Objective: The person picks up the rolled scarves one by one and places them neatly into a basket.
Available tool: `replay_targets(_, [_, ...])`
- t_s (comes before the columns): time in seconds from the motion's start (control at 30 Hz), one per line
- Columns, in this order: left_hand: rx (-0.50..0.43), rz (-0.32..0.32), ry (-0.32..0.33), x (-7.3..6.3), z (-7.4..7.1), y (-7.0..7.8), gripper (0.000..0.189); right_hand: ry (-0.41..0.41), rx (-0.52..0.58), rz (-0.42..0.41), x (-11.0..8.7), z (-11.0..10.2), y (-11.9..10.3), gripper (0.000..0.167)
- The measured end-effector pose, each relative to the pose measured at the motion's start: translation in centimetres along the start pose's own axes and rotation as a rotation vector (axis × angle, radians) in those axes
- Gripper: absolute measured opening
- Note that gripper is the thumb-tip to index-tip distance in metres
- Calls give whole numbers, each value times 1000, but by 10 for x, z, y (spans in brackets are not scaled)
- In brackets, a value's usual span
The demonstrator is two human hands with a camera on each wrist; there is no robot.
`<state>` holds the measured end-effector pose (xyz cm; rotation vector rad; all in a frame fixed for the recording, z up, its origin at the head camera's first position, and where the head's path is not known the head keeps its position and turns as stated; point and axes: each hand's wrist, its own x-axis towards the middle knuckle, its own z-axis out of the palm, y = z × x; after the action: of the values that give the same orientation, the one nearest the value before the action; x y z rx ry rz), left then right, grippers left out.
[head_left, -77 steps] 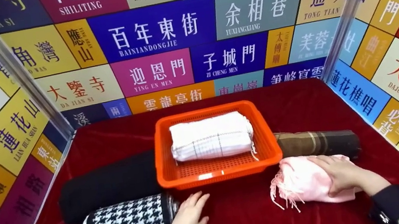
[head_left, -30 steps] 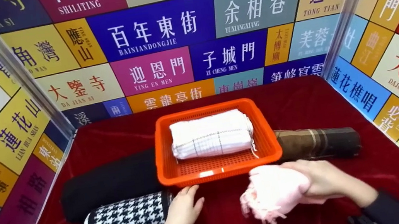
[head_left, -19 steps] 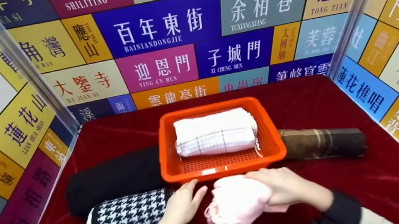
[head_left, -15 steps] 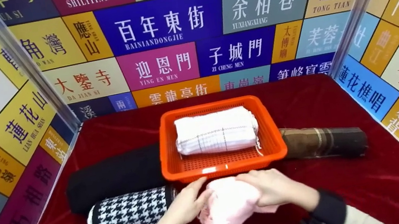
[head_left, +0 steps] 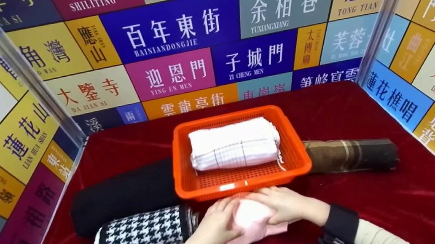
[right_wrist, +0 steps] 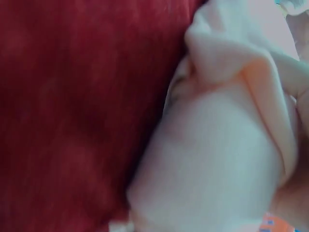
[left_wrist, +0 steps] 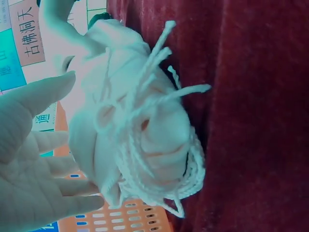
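Observation:
A pink fringed scarf, bundled up, is between my two hands just in front of the orange basket. My right hand grips its right side, fingers over the top and thumb on the near face. At the fringed end, my left hand reaches round with its fingertips on the cloth. The left wrist view shows that hand's fingers fairly straight, right at the scarf's edge, and pale twisted tassels hanging off the bundle. In the right wrist view the scarf's folds hide most of the right fingers.
Inside the basket lies a rolled white checked scarf. To the left are a black roll and a houndstooth roll; a brown striped roll is on the right. Dark red cloth covers the table, with sign-printed walls around it.
My right hand has carried the pink scarf leftward from the right side to the middle. The left hand has shifted slightly right, from beside the houndstooth roll onto the scarf's fringed end.

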<state>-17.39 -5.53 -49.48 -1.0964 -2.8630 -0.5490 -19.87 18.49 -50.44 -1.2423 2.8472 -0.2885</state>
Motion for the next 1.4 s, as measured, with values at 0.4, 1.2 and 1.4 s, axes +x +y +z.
replay_targets(0.4, [55,-72,-84,-7,14,-8,95,-172,86,94,-25,9,16,115])
replay_targets(1.2, [-124,-111,34,2,32,-16,73,-13,26,-15,-19,13,29,62])
replay_targets(1.4, [-84,-81,98,0,35,-15,68,72,75,-23,-24,22,32,62])
